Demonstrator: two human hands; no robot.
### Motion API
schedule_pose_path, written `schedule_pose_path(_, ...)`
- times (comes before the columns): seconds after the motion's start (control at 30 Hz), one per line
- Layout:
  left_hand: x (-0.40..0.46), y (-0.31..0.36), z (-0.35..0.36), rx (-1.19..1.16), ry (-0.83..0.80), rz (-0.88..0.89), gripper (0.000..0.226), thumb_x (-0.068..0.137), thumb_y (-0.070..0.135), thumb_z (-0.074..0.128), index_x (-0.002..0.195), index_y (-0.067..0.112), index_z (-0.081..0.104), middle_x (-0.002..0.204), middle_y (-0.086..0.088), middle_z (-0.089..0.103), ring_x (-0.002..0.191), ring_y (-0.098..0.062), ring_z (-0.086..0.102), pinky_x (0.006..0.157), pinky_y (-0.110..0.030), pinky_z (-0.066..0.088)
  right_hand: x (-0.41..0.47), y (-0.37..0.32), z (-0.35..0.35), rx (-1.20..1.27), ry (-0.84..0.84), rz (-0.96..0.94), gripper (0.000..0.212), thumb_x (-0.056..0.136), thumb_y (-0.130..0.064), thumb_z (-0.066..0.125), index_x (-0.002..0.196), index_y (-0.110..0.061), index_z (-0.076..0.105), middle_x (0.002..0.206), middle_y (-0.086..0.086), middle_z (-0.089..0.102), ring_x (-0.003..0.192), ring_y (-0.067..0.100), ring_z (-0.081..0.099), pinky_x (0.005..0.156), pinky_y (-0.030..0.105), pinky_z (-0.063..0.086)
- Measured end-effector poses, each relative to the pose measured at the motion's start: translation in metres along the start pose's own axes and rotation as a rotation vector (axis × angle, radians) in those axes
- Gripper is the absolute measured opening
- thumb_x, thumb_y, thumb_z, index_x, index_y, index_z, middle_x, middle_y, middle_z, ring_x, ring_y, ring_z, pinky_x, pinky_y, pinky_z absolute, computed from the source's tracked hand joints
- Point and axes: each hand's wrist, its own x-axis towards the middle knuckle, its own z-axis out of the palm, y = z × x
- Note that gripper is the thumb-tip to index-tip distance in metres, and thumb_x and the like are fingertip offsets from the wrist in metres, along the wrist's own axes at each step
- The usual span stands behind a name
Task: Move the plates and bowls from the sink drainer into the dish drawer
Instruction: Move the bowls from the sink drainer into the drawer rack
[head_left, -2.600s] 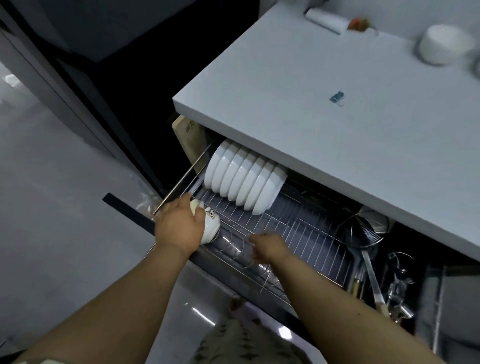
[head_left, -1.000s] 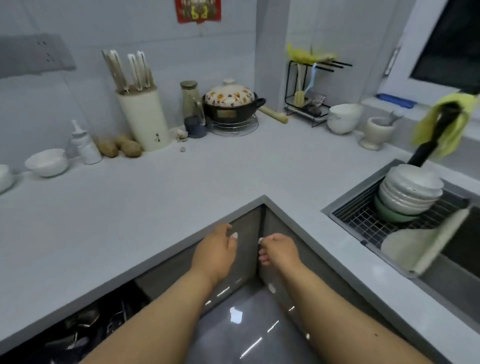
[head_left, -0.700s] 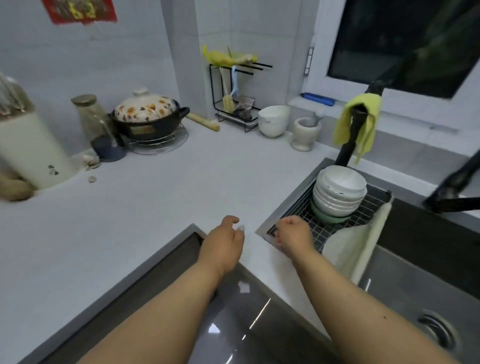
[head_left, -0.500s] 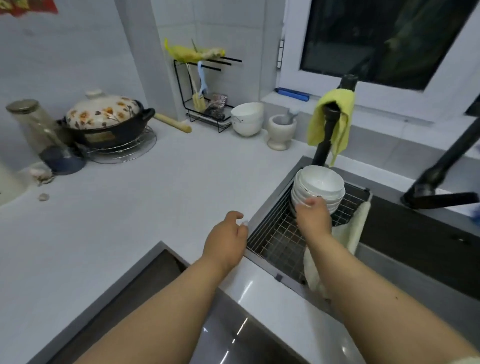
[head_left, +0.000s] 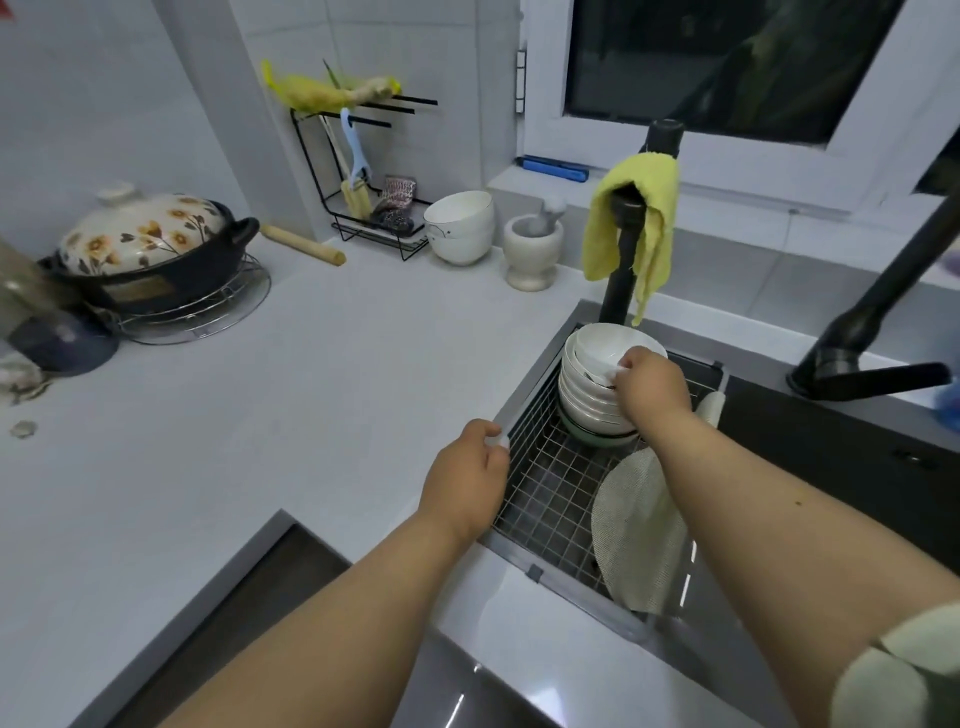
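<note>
From the head camera, the stack of white bowls (head_left: 592, 395) is sitting at the far end of the wire sink drainer (head_left: 550, 488), resting on a green bowl (head_left: 597, 439) at the bottom. The right hand (head_left: 649, 389) is reaching over the stack, its fingers pinching the near rim of the top bowl (head_left: 610, 348), which is sitting tilted on the bowls beneath it. The left hand (head_left: 467, 483) is hovering at the left edge of the drainer, over the seam with the white countertop (head_left: 260, 405); its fingers are loosely curled and holding nothing.

On the near right side of the drainer, a pale round woven mat (head_left: 639, 530) is leaning on edge, partly under the right forearm. Just behind the stack, a black faucet post (head_left: 631, 244) is standing with a yellow cloth (head_left: 631, 218) draped over it. Farther from the drainer, on the countertop, a stone mortar (head_left: 532, 249) and a large white bowl (head_left: 460, 226) are standing side by side, and well to the left a floral-lidded black clay pot (head_left: 150, 249) is sitting on a wire trivet. The dish drawer is out of view.
</note>
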Motion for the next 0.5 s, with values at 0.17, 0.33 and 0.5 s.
schedule_pose_path(0.17,-0.003,0.0,-0.004,-0.028,0.034,-0.013,0.029,0.1,0.029,0.038,0.125,0.022,0.05,0.092,0.0,0.069,0.086,-0.017,0.063,0.082,-0.033,0.051,-0.017,-0.008,-0.009,0.148,0.14,-0.104,0.014,0.096,-0.015,0.046,0.098,-0.004,0.055,0.093,0.016,0.058,0.082,0.029,0.049,0.066,0.029,0.031)
schedule_pose_path(0.33,-0.011,0.0,-0.018,-0.183,0.086,-0.062,0.029,0.1,0.032,0.039,0.123,0.02,0.051,0.095,0.001,0.067,0.089,-0.014,0.064,0.075,-0.025,0.049,-0.069,-0.029,-0.005,0.192,0.243,-0.279,0.016,0.098,-0.016,0.042,0.096,-0.006,0.054,0.08,0.012,0.057,0.073,0.027,0.051,0.06,0.03,0.037)
schedule_pose_path(0.5,-0.022,0.002,-0.048,-0.529,0.187,-0.246,0.035,0.101,0.039,0.034,0.118,0.014,0.05,0.098,-0.009,0.065,0.081,-0.022,0.067,0.073,-0.032,0.056,-0.134,-0.053,0.016,0.214,0.113,-0.514,0.011,0.097,-0.015,0.045,0.093,-0.008,0.053,0.08,0.008,0.058,0.073,0.026,0.055,0.062,0.036,0.045)
